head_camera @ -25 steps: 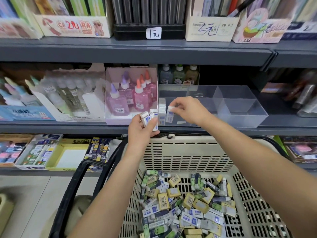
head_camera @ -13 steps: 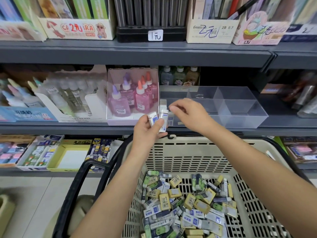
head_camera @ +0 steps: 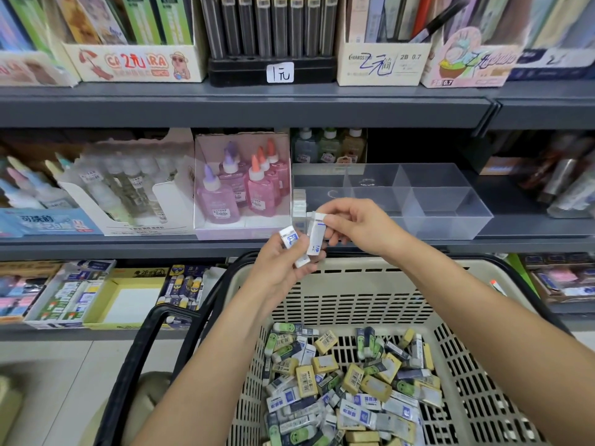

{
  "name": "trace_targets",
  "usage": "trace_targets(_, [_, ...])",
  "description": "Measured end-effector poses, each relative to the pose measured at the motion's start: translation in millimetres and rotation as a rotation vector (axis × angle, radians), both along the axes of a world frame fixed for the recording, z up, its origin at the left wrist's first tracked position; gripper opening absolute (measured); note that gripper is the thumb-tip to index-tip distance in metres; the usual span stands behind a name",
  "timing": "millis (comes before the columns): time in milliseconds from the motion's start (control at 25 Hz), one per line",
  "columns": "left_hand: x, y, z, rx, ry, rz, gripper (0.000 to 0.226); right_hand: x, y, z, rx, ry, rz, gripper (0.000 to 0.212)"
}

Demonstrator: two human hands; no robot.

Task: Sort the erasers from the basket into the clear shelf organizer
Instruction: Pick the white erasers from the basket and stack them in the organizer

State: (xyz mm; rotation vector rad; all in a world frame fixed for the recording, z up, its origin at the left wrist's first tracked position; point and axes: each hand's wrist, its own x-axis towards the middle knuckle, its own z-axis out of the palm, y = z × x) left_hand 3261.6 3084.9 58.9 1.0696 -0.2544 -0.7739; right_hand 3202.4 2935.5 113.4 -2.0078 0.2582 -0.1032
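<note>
A beige basket [head_camera: 354, 294] in front of me holds a heap of erasers [head_camera: 347, 384] in blue-white, green and yellow sleeves. On the middle shelf stands the clear organizer [head_camera: 450, 204]; a few white erasers [head_camera: 299, 204] stand in its front left compartment. My left hand [head_camera: 280, 262] is shut on two or three white-and-blue erasers [head_camera: 289, 238] just above the basket's far rim. My right hand [head_camera: 357, 223] pinches the top of one white-and-blue eraser [head_camera: 316, 233] that stands upright against my left fingers, in front of the organizer's left end.
A pink box of glue bottles [head_camera: 241, 188] stands directly left of the organizer. Small bottles [head_camera: 328, 146] sit behind it. The upper shelf [head_camera: 244, 104] overhangs. The basket's black handle [head_camera: 141, 349] hangs at its left. Stationery boxes [head_camera: 77, 291] fill the lower shelf.
My right hand let go of an eraser in the organizer's front left compartment, drew back toward my left hand, and now pinches one eraser there. My left hand moved slightly right.
</note>
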Motion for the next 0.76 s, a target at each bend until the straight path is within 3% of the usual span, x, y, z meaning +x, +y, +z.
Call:
trace_targets(80, [0.3, -0.3, 0.0, 0.0, -0.041, -0.01, 0.007, -1.7, -2.5, -2.3, 0.076, 0.011, 0.0, 0.021])
trace_targets(160, [1.3, -2.9, -1.0, 0.145, -0.231, 0.079, 0.018, -2.3, -3.0, -2.6, 0.16, 0.024, -0.047, 0.022])
trace_targets(280, [-0.7, -6.5, -2.6, 0.279, -0.42, 0.197, 0.03, -0.6, -4.0, -1.8, 0.072, 0.042, -0.082, 0.011])
trace_targets(480, [3.4, -3.9, -5.3, 0.296, -0.423, 0.24, 0.031, 2.5, 0.6, -2.2, 0.112, 0.136, -0.105, 0.003])
trace_targets(600, [6.1, -4.8, -6.2, 0.218, -0.271, 0.261, 0.013, 9.4, -4.5, 5.9, 0.093, 0.036, -0.194, 0.007])
trace_targets(680, [8.8, -3.2, -5.2, 0.207, -0.154, 0.276, 0.006, 20.7, -18.5, 14.3, -0.049, -0.054, -0.292, 0.009])
trace_targets(760, [10.5, -0.5, -4.8, 0.22, -0.178, 0.295, 0.008, 34.6, -29.7, 16.9, -0.351, -0.047, -0.32, 0.011])
